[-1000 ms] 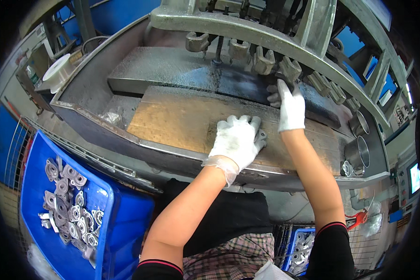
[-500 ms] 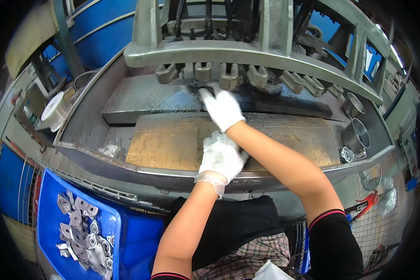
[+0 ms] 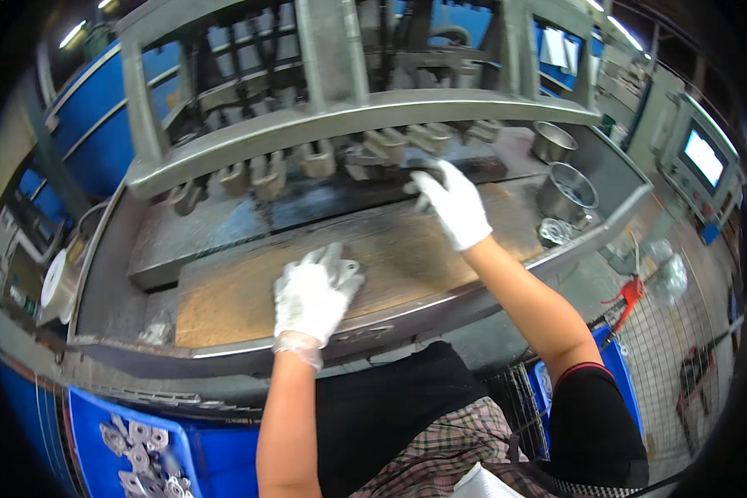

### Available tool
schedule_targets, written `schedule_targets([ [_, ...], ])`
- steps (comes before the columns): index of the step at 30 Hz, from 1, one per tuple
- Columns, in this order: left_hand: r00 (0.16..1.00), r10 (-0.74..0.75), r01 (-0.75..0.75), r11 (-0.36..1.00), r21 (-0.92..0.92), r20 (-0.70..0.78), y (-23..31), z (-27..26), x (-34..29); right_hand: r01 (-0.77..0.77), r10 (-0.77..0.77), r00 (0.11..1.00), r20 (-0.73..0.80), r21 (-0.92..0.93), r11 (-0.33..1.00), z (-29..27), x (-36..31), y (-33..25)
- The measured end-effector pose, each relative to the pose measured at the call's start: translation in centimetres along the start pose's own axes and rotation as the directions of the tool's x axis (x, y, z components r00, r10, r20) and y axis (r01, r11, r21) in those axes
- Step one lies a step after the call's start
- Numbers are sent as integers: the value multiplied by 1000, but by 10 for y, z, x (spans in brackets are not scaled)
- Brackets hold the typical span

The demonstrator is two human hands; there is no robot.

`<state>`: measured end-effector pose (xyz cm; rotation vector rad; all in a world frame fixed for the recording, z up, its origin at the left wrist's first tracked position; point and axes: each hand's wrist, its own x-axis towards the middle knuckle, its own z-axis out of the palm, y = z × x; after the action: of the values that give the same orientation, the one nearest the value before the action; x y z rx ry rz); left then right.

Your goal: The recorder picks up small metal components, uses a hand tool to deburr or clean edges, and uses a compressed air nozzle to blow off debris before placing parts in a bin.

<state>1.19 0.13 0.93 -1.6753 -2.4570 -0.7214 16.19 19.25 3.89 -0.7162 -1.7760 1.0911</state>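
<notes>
My left hand (image 3: 314, 292), in a white glove, rests over the wooden board and is closed on a small grey metal casting (image 3: 351, 269). Only the casting's edge, with a hole in it, shows past my fingers. Farther right, my right hand (image 3: 455, 207), also gloved, reaches to the underside of a row of metal clamp blocks (image 3: 384, 146). Its fingers are curled at a dark piece (image 3: 427, 169) whose kind I cannot make out. The wooden board (image 3: 241, 295) lies in a metal trough, in front of a dark raised slab (image 3: 199, 236).
A heavy grey machine frame (image 3: 349, 116) spans above the trough. Two metal cups (image 3: 566, 191) and a loose casting (image 3: 554, 231) stand at the right. A blue bin (image 3: 91, 415) with several castings is at lower left. A control screen (image 3: 704, 158) stands far right.
The view has turned to the right. My hands, close together before, are now apart: the right one is farther right along the clamps, and a casting now shows under the left.
</notes>
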Motion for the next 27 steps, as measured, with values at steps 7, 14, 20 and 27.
schedule_targets([
  [7,1000,-2,1,998,68,12,1,-2,-2,224,-503,820,-271,-658,719,-189,-50,16],
  [14,988,95,-103,993,-59,-124,18,-50,9,-87,-239,937,-256,-832,547,-280,-73,43],
  [20,890,307,-293,951,93,-336,22,-48,17,-60,-304,892,-334,-755,653,-318,-105,44],
  [27,971,128,-146,986,75,202,1,-19,16,-70,-225,902,-368,-640,765,-341,-131,62],
])
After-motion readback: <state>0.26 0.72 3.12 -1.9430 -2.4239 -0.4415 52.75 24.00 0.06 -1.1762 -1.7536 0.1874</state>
